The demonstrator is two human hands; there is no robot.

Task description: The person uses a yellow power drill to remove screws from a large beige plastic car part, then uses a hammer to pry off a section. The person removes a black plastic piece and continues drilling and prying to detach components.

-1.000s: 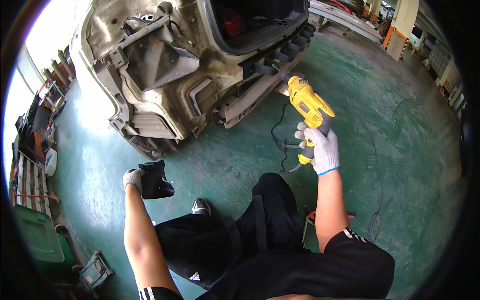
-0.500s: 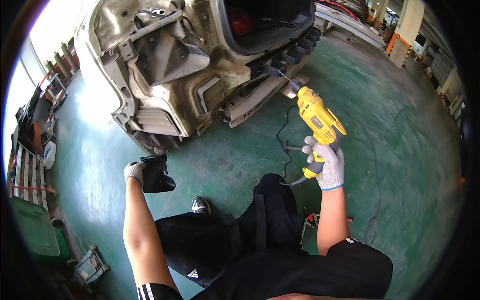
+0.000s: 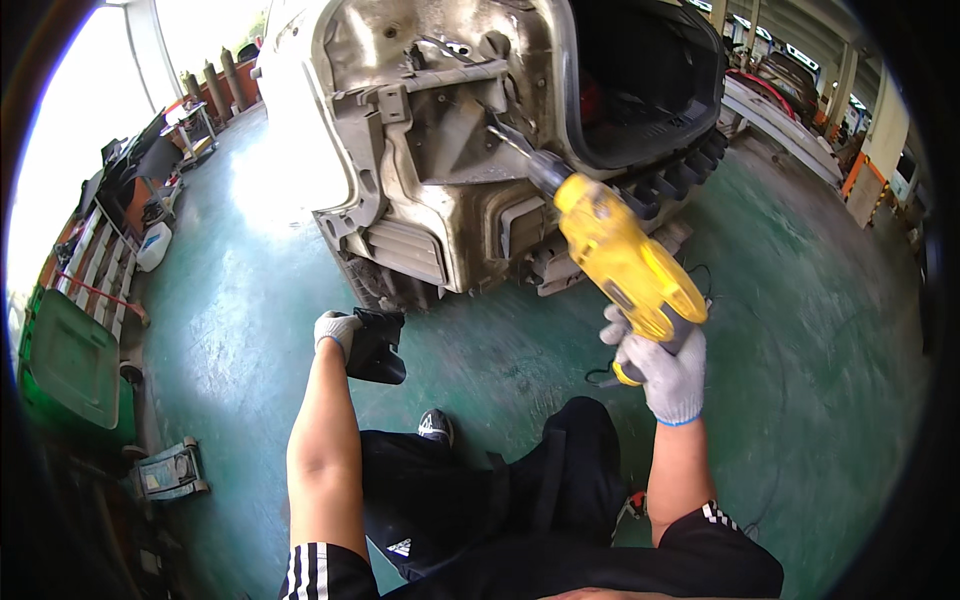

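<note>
My right hand (image 3: 660,370), in a white knit glove, is wrapped round the grip of a yellow power drill (image 3: 625,255). The drill's thin bit points up and left, in front of the stripped rear corner of a car body (image 3: 470,225); I cannot tell whether it touches the metal. My gloved left hand (image 3: 337,332) grips a black plastic part (image 3: 378,347) by its edge, low and left of the car's corner. Bare metal, brackets and vent grilles show on the body, and the boot (image 3: 650,90) beside them stands open.
A green bin (image 3: 75,360) and a wheeled board (image 3: 170,470) stand at the left, near a white jug (image 3: 154,246). Gas cylinders (image 3: 215,90) are behind them. Cord trails from the drill over the green floor. A pillar (image 3: 880,150) rises at the far right.
The drill has swung up and left, from beside the bumper area to before the car's rear corner. My view has shifted left. The left hand still holds the black part.
</note>
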